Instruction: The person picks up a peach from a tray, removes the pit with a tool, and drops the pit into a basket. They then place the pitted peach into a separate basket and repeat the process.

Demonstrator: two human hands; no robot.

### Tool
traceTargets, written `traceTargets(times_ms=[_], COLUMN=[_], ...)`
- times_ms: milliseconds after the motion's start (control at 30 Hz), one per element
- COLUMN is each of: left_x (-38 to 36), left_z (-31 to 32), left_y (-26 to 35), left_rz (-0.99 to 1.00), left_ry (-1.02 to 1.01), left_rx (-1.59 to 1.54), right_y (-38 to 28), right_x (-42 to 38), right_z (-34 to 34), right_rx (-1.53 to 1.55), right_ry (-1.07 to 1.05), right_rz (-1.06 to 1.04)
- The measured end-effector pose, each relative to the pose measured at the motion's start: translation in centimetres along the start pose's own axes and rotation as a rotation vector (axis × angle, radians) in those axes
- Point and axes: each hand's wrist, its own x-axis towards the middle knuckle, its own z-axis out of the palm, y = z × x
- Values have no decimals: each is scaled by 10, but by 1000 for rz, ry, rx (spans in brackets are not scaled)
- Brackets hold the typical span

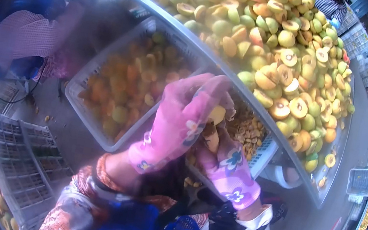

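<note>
Pinching a small fruit [216, 116] between them, the gloved left hand [177, 123] and right hand [229, 167] should grip its firmer sides, since it looks soft and slippery.

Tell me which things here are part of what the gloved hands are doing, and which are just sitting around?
In use:
- left hand and right hand, in pink gloves, closed together on a yellow fruit
- heap of halved fruit on the table
- white crate of fruit

Lying about:
- wire racks on the floor
- basket of pits
</note>
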Motion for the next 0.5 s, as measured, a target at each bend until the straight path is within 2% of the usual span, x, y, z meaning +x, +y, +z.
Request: traceTargets(times_ms=[33,100,133,167,233,267,300,333,367,400,433,500], left_x=[0,2,0,-2,-7,-9,-10,-14,-12,-9,-7,-10], left_z=[1,7,9,10,15,15,14,14,11,10,12,19], left_y=[3,1,1,1,-1,-5,-9,-15,-19,-19,-19,-20], left_rz=[-119,-160,-152,-146,-130,-13,108,81,204,277,348,361], left_ry=[-103,-121,-151,-183,-163,-177,-193,-200,-299,-356,-409,-423], left_rx=[13,24,25,31,38,77,113,97,97,117,135,82], right_y=[-1,-3,0,-2,-7,-10,-14,-18,-19,-17,-15,-15], right_x=[-1,0,-26,-32,-38,-41,-42,-39,-32,-20,-30,-47], right_z=[-3,-13,-1,1,4,2,-3,-11,-20,-34,-24,-8], right_rx=[7,458,-8,-1,690,694,782,865,942,1246,1191,1334], right_ry=[-7,-348,-197,-198,-222,-218,-240,-260,-278,-447,-406,-230], right_rz=[20,578,123,135,415,421,556,685,806,1059,909,842])
